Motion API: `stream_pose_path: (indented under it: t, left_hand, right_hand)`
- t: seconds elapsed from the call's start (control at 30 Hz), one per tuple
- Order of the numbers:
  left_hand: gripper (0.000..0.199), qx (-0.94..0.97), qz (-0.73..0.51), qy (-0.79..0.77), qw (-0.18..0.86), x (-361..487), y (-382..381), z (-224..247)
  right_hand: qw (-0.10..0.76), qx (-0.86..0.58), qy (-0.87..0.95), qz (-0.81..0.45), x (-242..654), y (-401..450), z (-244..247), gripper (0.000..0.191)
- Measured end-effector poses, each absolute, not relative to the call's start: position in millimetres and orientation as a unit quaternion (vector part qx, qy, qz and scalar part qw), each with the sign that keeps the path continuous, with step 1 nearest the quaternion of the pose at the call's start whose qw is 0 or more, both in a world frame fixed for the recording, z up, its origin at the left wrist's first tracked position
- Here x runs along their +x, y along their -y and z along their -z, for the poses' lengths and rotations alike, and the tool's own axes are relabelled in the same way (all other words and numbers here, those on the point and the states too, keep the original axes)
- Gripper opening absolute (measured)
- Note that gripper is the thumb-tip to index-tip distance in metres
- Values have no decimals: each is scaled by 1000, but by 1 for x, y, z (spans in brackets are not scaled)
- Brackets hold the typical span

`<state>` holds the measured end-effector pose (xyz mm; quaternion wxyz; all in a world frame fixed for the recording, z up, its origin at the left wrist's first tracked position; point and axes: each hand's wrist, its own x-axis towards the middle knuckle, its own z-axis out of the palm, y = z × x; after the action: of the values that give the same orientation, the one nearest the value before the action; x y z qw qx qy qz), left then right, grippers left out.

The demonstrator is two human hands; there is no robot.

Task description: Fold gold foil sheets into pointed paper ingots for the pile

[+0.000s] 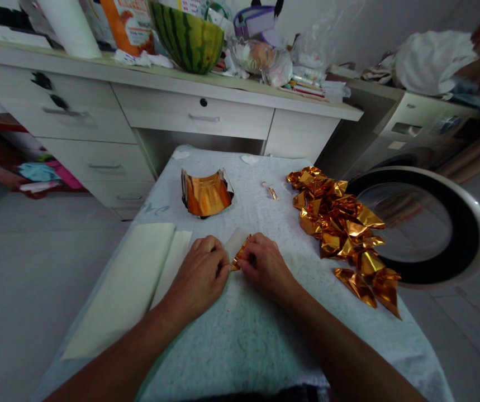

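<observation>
Between my hands is a small piece of gold foil paper (240, 255) with a whitish sheet (236, 241) at its far side. My left hand (208, 262) is closed, its thumb and fingers pinching the near left end of the foil. My right hand (265, 262) is curled with fingertips pressed on the foil's right side. Beyond them stands a curved stack of gold foil sheets (207, 195). To the right lies a pile of folded gold foil pieces (340, 218). Pale yellowish paper sheets (126, 290) lie left of my left hand.
A light patterned cloth covers the table (256, 346). Small foil scraps (272, 193) lie near its far side. Behind stands a white desk (231, 114) with half a watermelon (189, 42) on top. A washing machine's open round door (470, 223) is close by on the right.
</observation>
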<state>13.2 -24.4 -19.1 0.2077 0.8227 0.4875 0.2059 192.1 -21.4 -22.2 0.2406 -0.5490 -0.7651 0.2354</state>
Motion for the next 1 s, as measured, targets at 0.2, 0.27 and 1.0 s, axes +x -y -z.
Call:
stream_pose_path:
  t: [0.2,0.27,1.0]
  left_hand:
    - [15,828,-191,-494,186,16,27,18]
    - [14,828,-188,-498,180,16,27,18]
    - [25,803,-237,-493,238,15,22,25]
  right_hand:
    - [228,-560,762,-233,190,22,21,14]
    - [226,-559,763,-232,191,22,21,13]
    - [213,-556,779,-194,191,26,22,10]
